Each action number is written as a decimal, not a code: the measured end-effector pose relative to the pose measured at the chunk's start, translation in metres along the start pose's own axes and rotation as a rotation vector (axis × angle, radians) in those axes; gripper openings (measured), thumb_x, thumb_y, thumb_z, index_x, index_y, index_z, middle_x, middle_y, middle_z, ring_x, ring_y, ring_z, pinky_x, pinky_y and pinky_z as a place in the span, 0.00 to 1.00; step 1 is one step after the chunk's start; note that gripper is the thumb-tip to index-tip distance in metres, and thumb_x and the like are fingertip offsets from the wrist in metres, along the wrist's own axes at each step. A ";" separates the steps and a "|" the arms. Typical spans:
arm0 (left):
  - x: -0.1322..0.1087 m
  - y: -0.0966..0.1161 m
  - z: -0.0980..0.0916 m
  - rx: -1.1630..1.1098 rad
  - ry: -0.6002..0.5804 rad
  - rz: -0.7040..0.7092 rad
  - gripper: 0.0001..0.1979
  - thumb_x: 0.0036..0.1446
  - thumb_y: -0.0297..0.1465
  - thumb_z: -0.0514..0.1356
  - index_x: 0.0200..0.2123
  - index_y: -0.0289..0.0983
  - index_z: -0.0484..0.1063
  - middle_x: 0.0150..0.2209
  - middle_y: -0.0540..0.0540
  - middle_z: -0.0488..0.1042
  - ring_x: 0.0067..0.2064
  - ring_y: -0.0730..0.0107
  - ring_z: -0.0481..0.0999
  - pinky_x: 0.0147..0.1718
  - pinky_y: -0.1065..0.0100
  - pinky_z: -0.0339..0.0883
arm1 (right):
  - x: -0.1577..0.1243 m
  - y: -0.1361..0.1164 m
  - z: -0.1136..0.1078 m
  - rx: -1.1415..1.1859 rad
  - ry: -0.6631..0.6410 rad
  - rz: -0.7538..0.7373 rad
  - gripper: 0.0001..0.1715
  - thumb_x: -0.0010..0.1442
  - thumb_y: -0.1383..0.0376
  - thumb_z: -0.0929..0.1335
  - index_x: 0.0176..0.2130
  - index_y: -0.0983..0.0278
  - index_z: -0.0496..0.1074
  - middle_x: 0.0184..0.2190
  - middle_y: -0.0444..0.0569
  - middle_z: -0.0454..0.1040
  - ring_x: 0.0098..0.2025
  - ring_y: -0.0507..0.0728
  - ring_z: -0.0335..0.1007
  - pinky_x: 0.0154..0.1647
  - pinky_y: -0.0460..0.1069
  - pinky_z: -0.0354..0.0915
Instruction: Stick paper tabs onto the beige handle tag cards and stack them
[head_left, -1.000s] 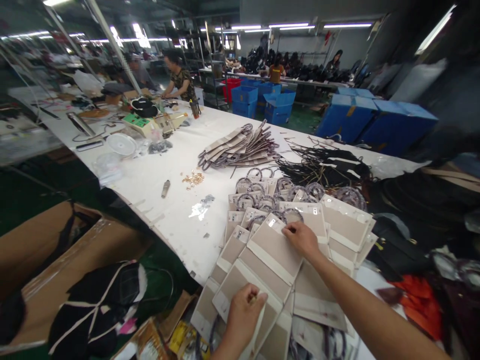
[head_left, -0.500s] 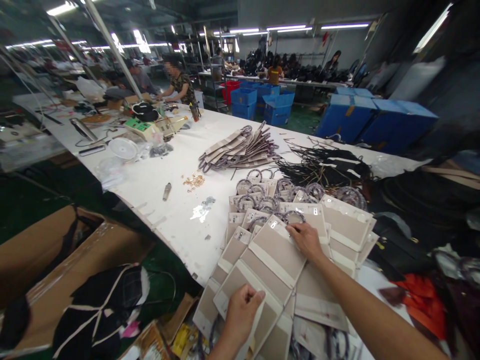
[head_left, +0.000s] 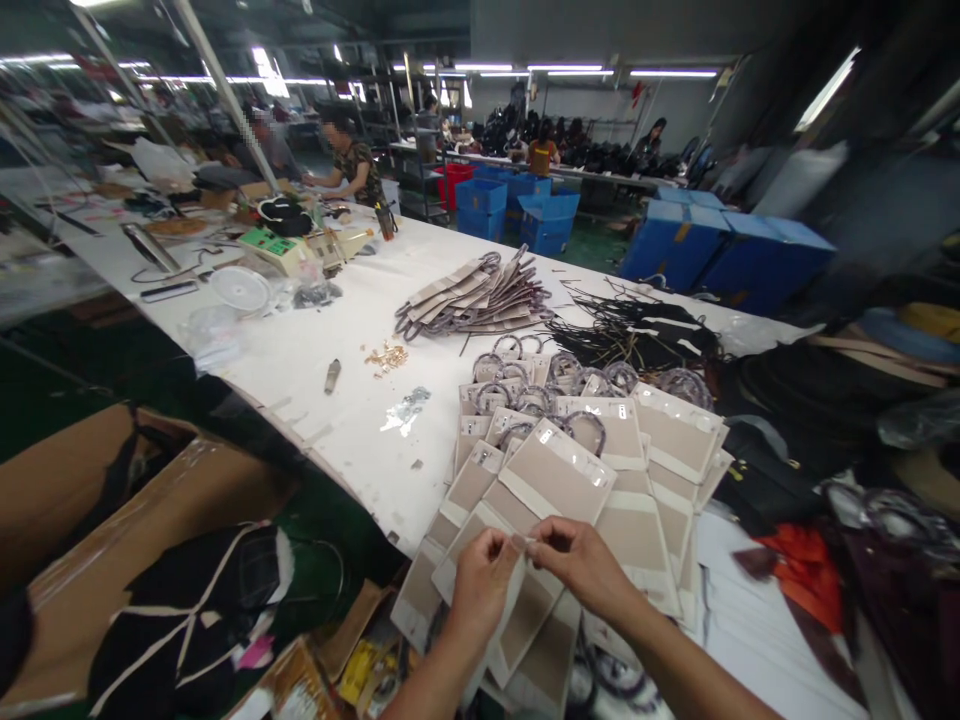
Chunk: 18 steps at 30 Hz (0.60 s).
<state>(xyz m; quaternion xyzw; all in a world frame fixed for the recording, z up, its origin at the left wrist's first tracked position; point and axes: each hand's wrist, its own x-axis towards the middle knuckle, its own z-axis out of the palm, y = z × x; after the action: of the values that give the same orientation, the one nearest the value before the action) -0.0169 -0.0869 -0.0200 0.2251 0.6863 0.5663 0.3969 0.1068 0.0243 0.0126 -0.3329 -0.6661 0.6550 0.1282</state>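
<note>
My left hand [head_left: 484, 578] and my right hand [head_left: 576, 560] meet fingertip to fingertip over a pile of flat beige panels [head_left: 559, 468]. Both are closed in a pinch. Something small and pale sits between the fingertips, too small to name. Beneath the hands, the beige panels overlap in rows, several with a lighter strip across them and small metal pieces at the top edge. Round dark handles [head_left: 585, 432] wrapped in clear plastic stick out from the panels' tops.
On the white table [head_left: 337, 440] lie small gold-coloured metal parts [head_left: 386, 358], a stack of beige strap-like pieces [head_left: 476, 292] and black cords [head_left: 637, 325]. A cardboard box [head_left: 150, 540] stands at the left. Blue boxes [head_left: 675, 240] and co-workers are farther back.
My right hand has moved from the top edge of a beige panel down and left to my left hand. Their fingertips now come together; the view has shifted slightly.
</note>
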 end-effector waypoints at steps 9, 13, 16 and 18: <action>-0.009 0.008 -0.006 0.183 -0.117 0.055 0.11 0.55 0.33 0.64 0.41 0.37 0.81 0.38 0.45 0.84 0.40 0.59 0.81 0.42 0.63 0.71 | -0.005 0.000 -0.024 -0.241 0.024 -0.015 0.14 0.59 0.55 0.71 0.31 0.63 0.78 0.27 0.45 0.76 0.31 0.56 0.70 0.33 0.49 0.63; -0.009 0.009 -0.003 0.282 -0.123 0.125 0.08 0.58 0.34 0.62 0.36 0.37 0.81 0.35 0.46 0.82 0.39 0.60 0.80 0.40 0.65 0.69 | 0.000 -0.005 -0.032 -0.537 0.040 -0.250 0.16 0.60 0.59 0.70 0.48 0.59 0.77 0.40 0.49 0.78 0.39 0.57 0.73 0.44 0.52 0.67; -0.005 0.008 0.001 0.375 -0.099 0.187 0.07 0.59 0.31 0.61 0.32 0.39 0.79 0.33 0.47 0.80 0.38 0.62 0.79 0.40 0.66 0.67 | 0.009 -0.018 -0.035 -0.787 -0.090 -0.371 0.14 0.62 0.62 0.69 0.48 0.56 0.77 0.43 0.49 0.78 0.43 0.57 0.72 0.46 0.52 0.63; -0.002 0.008 0.003 0.481 -0.087 0.231 0.06 0.59 0.29 0.61 0.31 0.39 0.78 0.32 0.47 0.79 0.38 0.62 0.78 0.39 0.66 0.66 | 0.018 -0.028 -0.035 -0.981 -0.217 -0.409 0.07 0.63 0.64 0.68 0.37 0.58 0.78 0.36 0.48 0.78 0.41 0.57 0.72 0.45 0.52 0.60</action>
<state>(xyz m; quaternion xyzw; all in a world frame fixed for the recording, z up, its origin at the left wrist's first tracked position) -0.0147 -0.0847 -0.0122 0.4138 0.7532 0.4184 0.2942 0.1071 0.0647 0.0383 -0.1476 -0.9543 0.2595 0.0130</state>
